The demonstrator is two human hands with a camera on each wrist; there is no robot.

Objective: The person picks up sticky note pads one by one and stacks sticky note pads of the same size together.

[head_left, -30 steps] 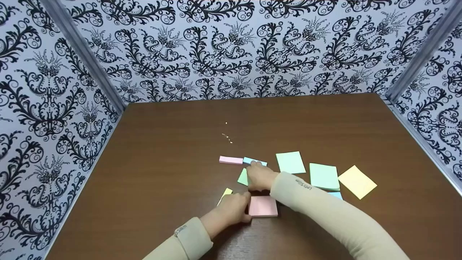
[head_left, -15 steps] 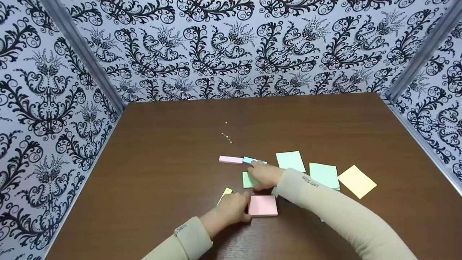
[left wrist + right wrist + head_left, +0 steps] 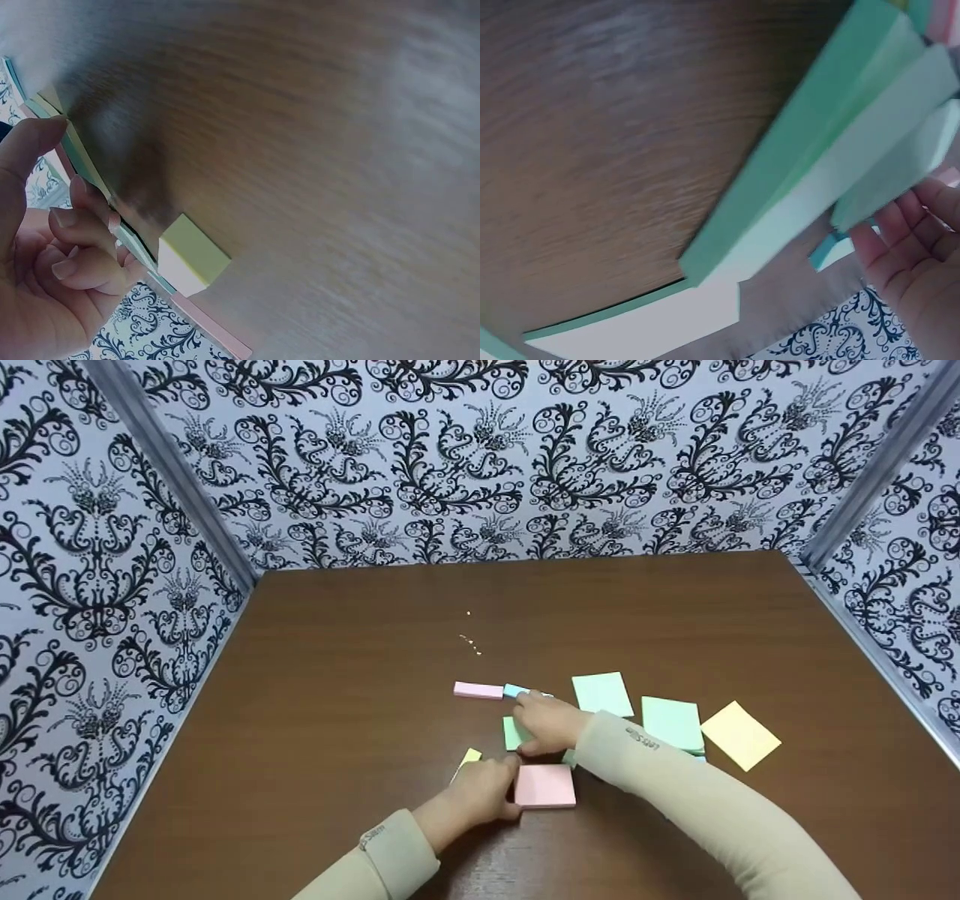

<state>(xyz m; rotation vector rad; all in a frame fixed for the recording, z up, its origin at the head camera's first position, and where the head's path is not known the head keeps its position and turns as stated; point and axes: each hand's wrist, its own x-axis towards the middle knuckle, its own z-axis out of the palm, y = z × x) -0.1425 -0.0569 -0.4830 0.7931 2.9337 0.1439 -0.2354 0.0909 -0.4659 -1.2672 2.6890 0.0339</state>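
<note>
A pink sticky note pad (image 3: 545, 787) lies near the front of the table. My left hand (image 3: 484, 789) holds its left side; in the left wrist view the thumb touches the layered yellow and green edge (image 3: 88, 159), with the other fingers curled. Farther back, my right hand (image 3: 551, 724) grips a small green sticky note pad (image 3: 513, 733) that is partly hidden by the fingers. In the right wrist view the fingertips press against this pale green pad (image 3: 904, 169). A narrow yellow pad (image 3: 470, 757) stands just beyond the left hand.
Narrow pink (image 3: 478, 690) and blue (image 3: 516, 690) pads lie end to end behind the right hand. To the right are two pale green pads (image 3: 602, 694) (image 3: 671, 724) and a yellow note (image 3: 741, 736). Another green piece (image 3: 570, 758) shows beneath the right sleeve. Patterned walls (image 3: 480, 465) enclose the table.
The small green pad has turned from a slant to nearly straight, and my right hand has shifted slightly right with it. The left hand stays on the pink pad.
</note>
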